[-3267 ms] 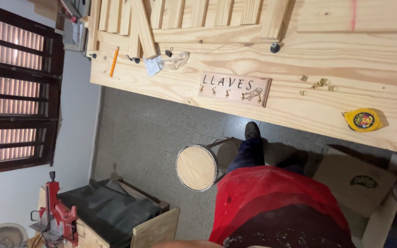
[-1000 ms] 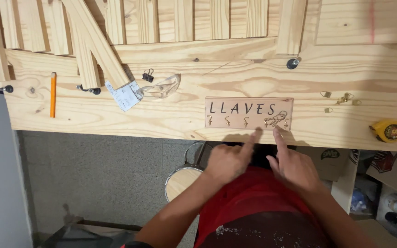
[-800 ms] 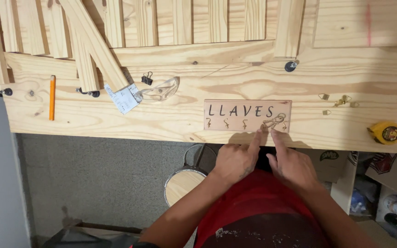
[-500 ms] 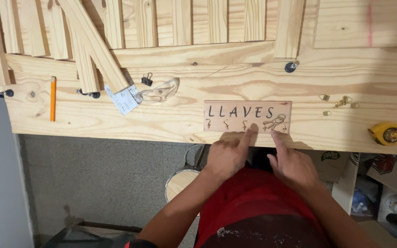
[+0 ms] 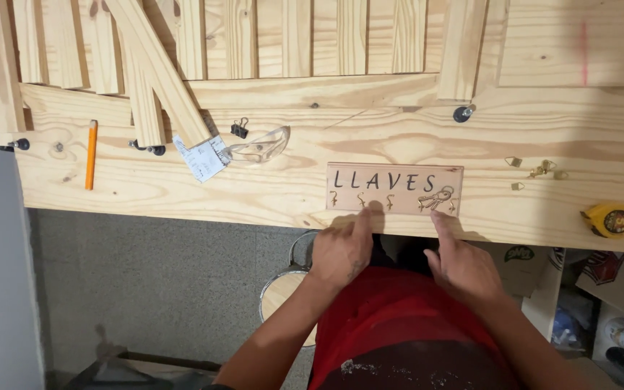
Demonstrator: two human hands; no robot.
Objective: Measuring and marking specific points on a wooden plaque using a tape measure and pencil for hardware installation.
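Small rectangular wooden plaque (image 5: 394,189), flat on the pine worktop (image 5: 254,195) near its front edge, lettered face up, long side parallel to the edge. Row of small metal hooks along the lower margin, plus a burned key drawing at right.

Left hand (image 5: 341,249): index extended, tip touching the plaque's lower edge left of centre; other fingers loosely curled, gripping nothing. Right hand (image 5: 462,266): index likewise out, tip at the lower edge under the key drawing; rest relaxed, nothing held.

Handling, as judged: thin softwood board, so light, stiff, not fragile; sanded face likely smooth and apt to slide on the planed top. Best taken by the short ends or pinched along the long edges, clear of the hooks, which look small and could snag or bend.

Around it: clear safety glasses (image 5: 258,148), black binder clip (image 5: 239,129), folded paper slip (image 5: 202,157), orange pencil (image 5: 91,154), loose brass fittings (image 5: 539,170), yellow tape measure (image 5: 610,219). Slatted pine frame (image 5: 290,40) behind, knotty, pale, square-edged. Round stool (image 5: 283,296) below on speckled floor.
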